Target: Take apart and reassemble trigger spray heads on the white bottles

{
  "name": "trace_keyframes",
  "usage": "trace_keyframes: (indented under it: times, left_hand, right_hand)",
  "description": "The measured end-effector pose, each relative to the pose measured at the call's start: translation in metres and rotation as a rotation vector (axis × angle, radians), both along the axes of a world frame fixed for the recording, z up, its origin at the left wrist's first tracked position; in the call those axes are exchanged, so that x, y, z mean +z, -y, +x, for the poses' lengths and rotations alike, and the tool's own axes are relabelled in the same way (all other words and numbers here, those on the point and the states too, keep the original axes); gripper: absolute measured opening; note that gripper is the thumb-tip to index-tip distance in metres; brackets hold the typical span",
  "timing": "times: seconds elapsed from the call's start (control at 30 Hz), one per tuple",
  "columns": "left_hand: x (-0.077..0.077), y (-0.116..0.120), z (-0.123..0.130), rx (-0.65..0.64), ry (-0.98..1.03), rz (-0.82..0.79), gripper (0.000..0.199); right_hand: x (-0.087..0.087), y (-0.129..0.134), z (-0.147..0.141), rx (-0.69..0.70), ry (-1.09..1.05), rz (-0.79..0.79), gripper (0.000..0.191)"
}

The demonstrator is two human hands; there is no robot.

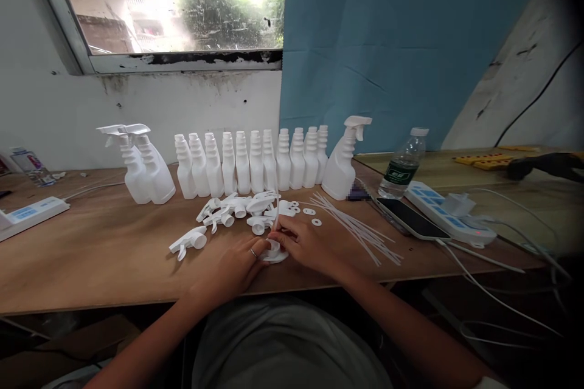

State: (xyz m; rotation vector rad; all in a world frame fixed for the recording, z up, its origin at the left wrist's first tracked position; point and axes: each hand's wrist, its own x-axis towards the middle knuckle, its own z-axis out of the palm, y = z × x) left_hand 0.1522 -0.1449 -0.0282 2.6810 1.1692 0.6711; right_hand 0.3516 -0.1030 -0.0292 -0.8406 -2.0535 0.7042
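Observation:
Near the table's front edge, my left hand (244, 260) grips a white spray head (274, 252), its collar facing up. My right hand (296, 242) pinches a thin white tube (276, 200) that stands upright over the collar; the fingers hide whether its lower end is inside. Behind my hands lies a pile of white spray heads (228, 209), and one spray head (189, 242) lies apart to the left. White ring washers (316, 222) are just beyond my right hand. To the right, several loose white tubes (360, 231) are spread out.
A row of open white bottles (243, 170) stands at the back, with capped spray bottles at its left (148, 167) and right (340, 164). Farther right are a water bottle (401, 167), a phone (413, 219) and a power strip (447, 213). Another power strip (34, 216) lies far left.

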Motion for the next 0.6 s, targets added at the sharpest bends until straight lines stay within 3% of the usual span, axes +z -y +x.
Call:
trace_keyframes:
  times: [0.4,0.5,0.53,0.6]
  left_hand:
    - [-0.006,-0.003,-0.002,0.026,0.029,-0.048,0.023]
    - [-0.009,-0.002,-0.004,0.077,0.053,-0.089,0.025]
    - [-0.010,-0.001,-0.005,0.098,0.069,-0.106,0.026]
    - [-0.010,0.001,-0.007,0.120,0.116,-0.139,0.032]
  right_hand:
    - [-0.006,0.001,0.000,0.054,0.016,0.050,0.024]
    - [-0.006,0.006,0.005,-0.010,0.003,0.197,0.014]
    - [-0.006,0.007,0.007,-0.053,-0.013,0.290,0.010]
    - [-0.005,0.008,0.014,-0.118,0.002,0.545,0.021]
